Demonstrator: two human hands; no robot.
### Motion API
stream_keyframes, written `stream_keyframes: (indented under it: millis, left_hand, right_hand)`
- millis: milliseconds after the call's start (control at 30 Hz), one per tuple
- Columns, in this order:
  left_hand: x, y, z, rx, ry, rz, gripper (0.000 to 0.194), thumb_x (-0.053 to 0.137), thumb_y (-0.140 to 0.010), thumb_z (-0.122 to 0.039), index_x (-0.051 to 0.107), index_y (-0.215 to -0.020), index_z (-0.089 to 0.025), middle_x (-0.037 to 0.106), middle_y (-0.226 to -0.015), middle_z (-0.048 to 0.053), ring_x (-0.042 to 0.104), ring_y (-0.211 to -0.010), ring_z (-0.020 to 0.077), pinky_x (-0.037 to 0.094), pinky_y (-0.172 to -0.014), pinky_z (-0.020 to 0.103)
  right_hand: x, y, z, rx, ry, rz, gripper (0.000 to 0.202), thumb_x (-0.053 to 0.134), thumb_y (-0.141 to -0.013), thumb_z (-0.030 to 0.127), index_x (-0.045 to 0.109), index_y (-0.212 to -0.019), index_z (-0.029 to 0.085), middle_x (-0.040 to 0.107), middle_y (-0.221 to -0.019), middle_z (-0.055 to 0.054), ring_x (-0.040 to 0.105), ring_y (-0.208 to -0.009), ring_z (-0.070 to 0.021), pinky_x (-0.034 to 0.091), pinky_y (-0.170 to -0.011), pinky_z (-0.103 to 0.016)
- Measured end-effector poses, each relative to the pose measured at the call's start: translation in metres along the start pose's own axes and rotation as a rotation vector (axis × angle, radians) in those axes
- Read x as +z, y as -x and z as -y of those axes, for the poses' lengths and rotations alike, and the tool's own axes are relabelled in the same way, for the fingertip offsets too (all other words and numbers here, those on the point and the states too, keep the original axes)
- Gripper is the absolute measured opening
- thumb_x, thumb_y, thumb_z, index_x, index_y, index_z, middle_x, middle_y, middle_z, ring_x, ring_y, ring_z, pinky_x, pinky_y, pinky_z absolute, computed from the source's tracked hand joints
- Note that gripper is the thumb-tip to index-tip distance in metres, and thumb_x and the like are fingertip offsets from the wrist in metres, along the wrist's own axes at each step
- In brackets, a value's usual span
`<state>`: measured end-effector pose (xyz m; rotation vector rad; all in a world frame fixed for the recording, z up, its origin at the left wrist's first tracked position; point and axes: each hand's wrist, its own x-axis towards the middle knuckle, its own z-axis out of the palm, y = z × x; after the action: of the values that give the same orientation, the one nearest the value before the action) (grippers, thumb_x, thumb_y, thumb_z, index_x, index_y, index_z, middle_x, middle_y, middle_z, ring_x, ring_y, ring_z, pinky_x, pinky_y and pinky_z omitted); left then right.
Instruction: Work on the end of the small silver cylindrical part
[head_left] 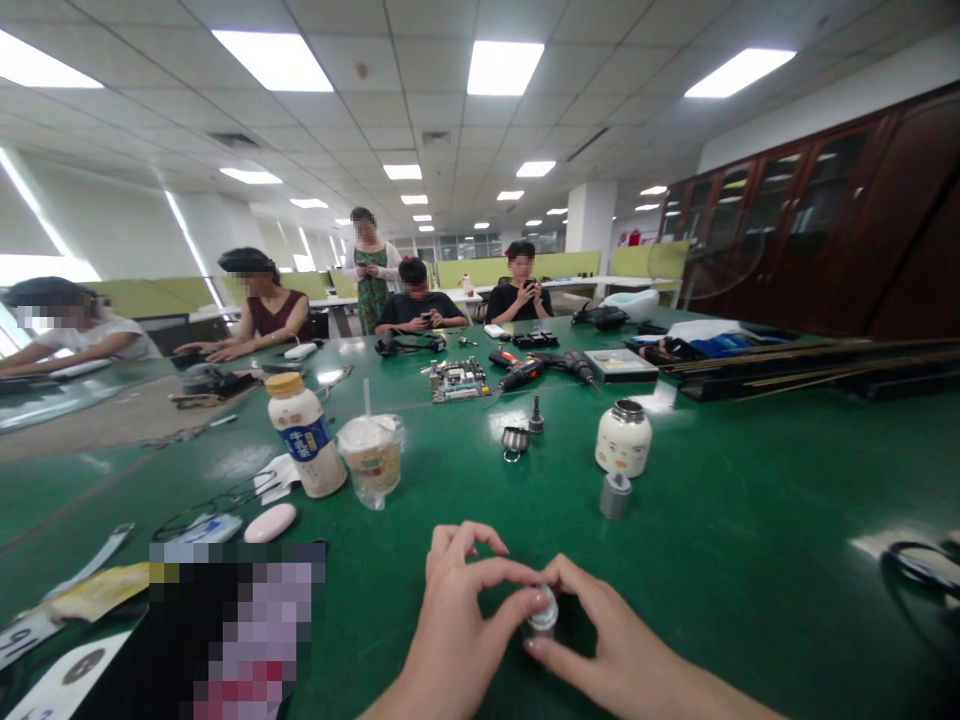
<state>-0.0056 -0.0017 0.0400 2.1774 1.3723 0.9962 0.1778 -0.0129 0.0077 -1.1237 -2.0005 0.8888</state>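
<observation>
Low over the front of the green table (712,560), both my hands meet at a small round silvery cap-like piece (543,618). My left hand (469,610) pinches it between thumb and forefinger, the other fingers curled loosely. From the other side, my right hand (592,625) grips it with thumb and fingers. Its exact kind is partly hidden by the fingertips. Beyond my hands stands a grey cylindrical cap (616,496), just in front of a cream flask (624,440) whose mouth is uncovered. A small metal cup with a ring (514,442) lies further back beside a dark metal fitting (535,415).
To the left stand a drink bottle (306,440) and a plastic cup with straw (371,460), near a pink oval case (271,522). A circuit board (459,380), power drills (525,372) and long rods (810,365) lie further back. Several people are around the table.
</observation>
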Motion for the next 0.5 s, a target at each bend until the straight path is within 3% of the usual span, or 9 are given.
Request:
stream_keyframes:
  millis: [133, 267, 333, 400, 500]
  left_hand:
    - [-0.0010, 0.0013, -0.0035, 0.031, 0.041, 0.070, 0.017, 0.071, -0.081, -0.023, 0.078, -0.089, -0.037, 0.061, -0.099, 0.005, 0.050, -0.102, 0.0285, 0.043, -0.091, 0.047]
    - [-0.0001, 0.0057, -0.0075, 0.084, 0.047, 0.015, 0.044, 0.066, -0.076, -0.014, 0.068, -0.116, -0.033, 0.059, -0.116, 0.006, 0.048, -0.110, 0.0298, 0.041, -0.096, 0.050]
    - [0.0020, 0.0064, -0.0067, 0.051, 0.005, -0.033, 0.037, 0.071, -0.073, -0.019, 0.070, -0.109, -0.030, 0.059, -0.115, 0.008, 0.047, -0.111, 0.0322, 0.041, -0.095, 0.052]
    - [0.0040, 0.0056, -0.0042, 0.007, -0.025, -0.051, 0.017, 0.076, -0.071, -0.027, 0.075, -0.088, -0.028, 0.060, -0.112, 0.008, 0.047, -0.110, 0.0339, 0.041, -0.094, 0.054]
    - [0.0056, 0.0042, -0.0001, 0.023, 0.022, 0.010, 0.006, 0.073, -0.076, -0.026, 0.076, -0.078, -0.030, 0.061, -0.112, 0.007, 0.048, -0.111, 0.0324, 0.041, -0.096, 0.053]
  right_hand:
    - [0.0011, 0.0012, -0.0017, -0.001, -0.002, -0.003, 0.018, 0.067, -0.081, 0.019, 0.056, -0.096, 0.022, 0.063, -0.093, 0.000, 0.059, -0.087, -0.0186, 0.046, -0.079, -0.028]
    - [0.0014, 0.0007, -0.0033, -0.013, -0.017, -0.010, 0.020, 0.067, -0.080, 0.018, 0.055, -0.096, 0.022, 0.064, -0.097, -0.001, 0.060, -0.091, -0.0197, 0.045, -0.082, -0.029]
    - [0.0012, 0.0000, -0.0030, -0.022, -0.015, -0.009, 0.020, 0.066, -0.080, 0.017, 0.055, -0.096, 0.022, 0.065, -0.097, -0.001, 0.060, -0.091, -0.0196, 0.045, -0.082, -0.029]
    - [0.0013, -0.0005, -0.0024, -0.025, -0.002, -0.008, 0.017, 0.065, -0.081, 0.017, 0.055, -0.094, 0.022, 0.064, -0.094, 0.000, 0.060, -0.088, -0.0190, 0.046, -0.079, -0.028]
    - [0.0020, -0.0006, -0.0026, -0.029, 0.016, -0.008, 0.017, 0.065, -0.081, 0.018, 0.055, -0.094, 0.022, 0.064, -0.091, 0.000, 0.061, -0.085, -0.0185, 0.046, -0.077, -0.028]
